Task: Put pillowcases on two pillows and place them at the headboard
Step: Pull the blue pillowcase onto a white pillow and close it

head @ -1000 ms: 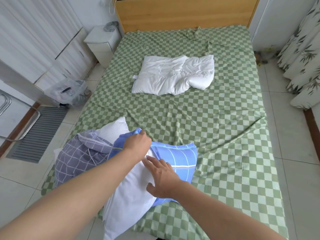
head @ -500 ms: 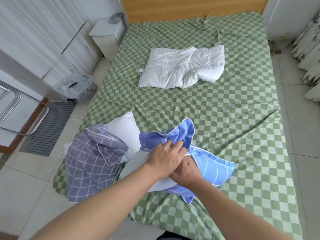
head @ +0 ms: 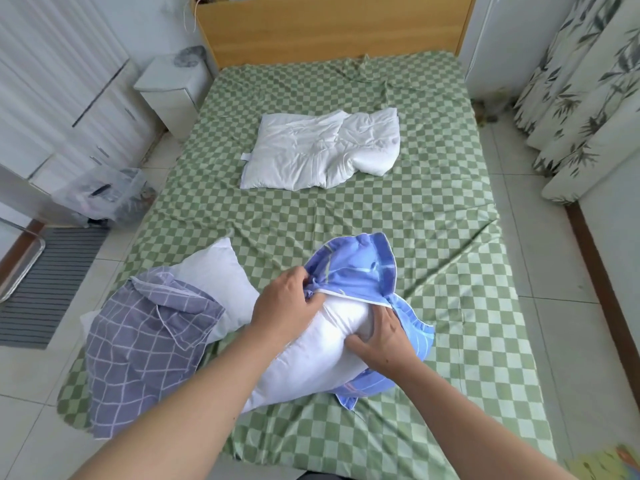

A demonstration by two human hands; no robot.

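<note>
- A purple checked pillowcase (head: 145, 344) lies at the bed's near left corner, partly hanging over the edge, covering the near part of a white pillow (head: 214, 282) whose far end sticks out bare.
- The left hand (head: 285, 303) pinches the bunched open edge of a blue pillowcase (head: 360, 268), fingers curled into the cloth, near the foot edge of the bed (head: 346, 216).
- A second white pillow (head: 318, 348) lies between the two hands, its far end just inside the blue pillowcase's mouth, the rest bare.
- The right hand (head: 382, 337) presses on that pillow's right side, fingers bent, with its fingertips at the pillowcase's edge; whether it grips the cloth I cannot tell.
- A crumpled white quilt (head: 322, 150) lies mid-bed, well short of the wooden headboard (head: 332, 26).
</note>
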